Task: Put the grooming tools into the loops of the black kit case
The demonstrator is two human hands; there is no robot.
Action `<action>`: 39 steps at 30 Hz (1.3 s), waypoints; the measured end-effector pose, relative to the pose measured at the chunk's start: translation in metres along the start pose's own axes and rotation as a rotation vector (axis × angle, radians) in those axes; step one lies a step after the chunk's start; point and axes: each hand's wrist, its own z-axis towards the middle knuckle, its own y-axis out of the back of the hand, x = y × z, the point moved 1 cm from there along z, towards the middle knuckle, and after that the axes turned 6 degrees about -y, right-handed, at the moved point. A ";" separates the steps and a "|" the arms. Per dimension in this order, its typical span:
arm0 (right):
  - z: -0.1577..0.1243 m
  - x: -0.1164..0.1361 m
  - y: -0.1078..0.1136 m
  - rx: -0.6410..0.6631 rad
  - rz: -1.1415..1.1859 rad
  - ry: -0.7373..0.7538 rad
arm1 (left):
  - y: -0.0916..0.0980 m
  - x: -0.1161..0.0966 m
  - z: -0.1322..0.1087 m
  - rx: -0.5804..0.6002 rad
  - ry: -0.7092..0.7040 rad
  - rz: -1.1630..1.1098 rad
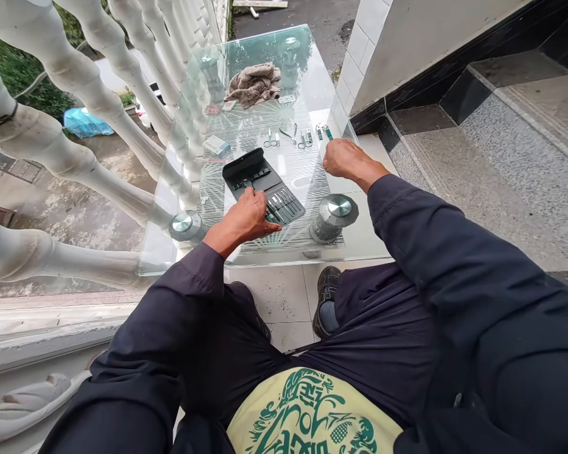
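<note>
An open black manicure case lies on the glass table, with several slim metal tools in its near half. My left hand rests over the case's left part, thumb stretched out to the right, fingertips on its inside. Farther right, my right hand pinches a nail clipper with a green lever at the table's right side. Left of it lie another nail clipper, small scissors, nippers and a second pair of scissors in a loose row.
A crumpled brown cloth lies toward the table's far end. A small white-and-blue box sits left of the case. Faceted table legs show through the glass top. White balusters line the left; stone steps rise at right.
</note>
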 end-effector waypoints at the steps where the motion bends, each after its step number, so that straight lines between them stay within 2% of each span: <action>1: 0.002 0.001 -0.001 0.009 -0.029 -0.027 | 0.000 0.000 0.000 0.000 0.001 0.000; 3: 0.003 0.002 -0.002 0.016 -0.078 -0.064 | -0.001 0.000 0.000 0.004 0.003 -0.006; 7: -0.003 0.001 -0.002 0.004 -0.059 0.010 | 0.003 0.004 -0.001 -0.015 0.019 -0.076; 9: -0.013 0.001 0.004 -0.017 -0.034 0.053 | 0.009 0.008 0.000 -0.100 0.052 -0.146; 11: -0.029 0.005 0.012 -0.025 0.037 0.093 | 0.017 0.011 0.003 -0.244 0.104 -0.254; 13: -0.052 0.016 0.022 0.031 0.190 0.151 | 0.022 0.011 0.007 -0.343 0.139 -0.477; 17: -0.099 0.046 0.031 0.287 0.611 0.225 | 0.021 -0.001 0.017 -0.217 0.076 -1.111; 20: -0.117 0.062 0.027 0.388 0.858 0.181 | 0.017 -0.007 0.020 -0.205 0.048 -1.336; 22: -0.121 0.066 0.022 0.405 0.917 0.177 | 0.013 -0.006 0.021 -0.223 0.060 -1.398; 24: -0.122 0.064 0.016 0.341 0.830 0.215 | 0.010 0.001 0.024 -0.259 0.087 -1.411; 26: -0.125 0.059 0.010 0.215 0.629 0.279 | 0.007 0.011 0.029 -0.320 0.137 -1.371; 28: -0.131 0.054 0.004 0.142 0.428 0.339 | 0.004 0.021 0.036 -0.365 0.190 -1.301; 30: -0.136 0.049 -0.001 0.169 0.317 0.371 | 0.003 0.031 0.042 -0.380 0.222 -1.247; 34: -0.140 0.042 -0.008 0.226 0.239 0.365 | 0.000 0.045 0.049 -0.347 0.264 -1.195; 39: -0.137 0.041 -0.015 0.187 0.128 0.418 | -0.003 0.045 0.049 -0.296 0.285 -1.147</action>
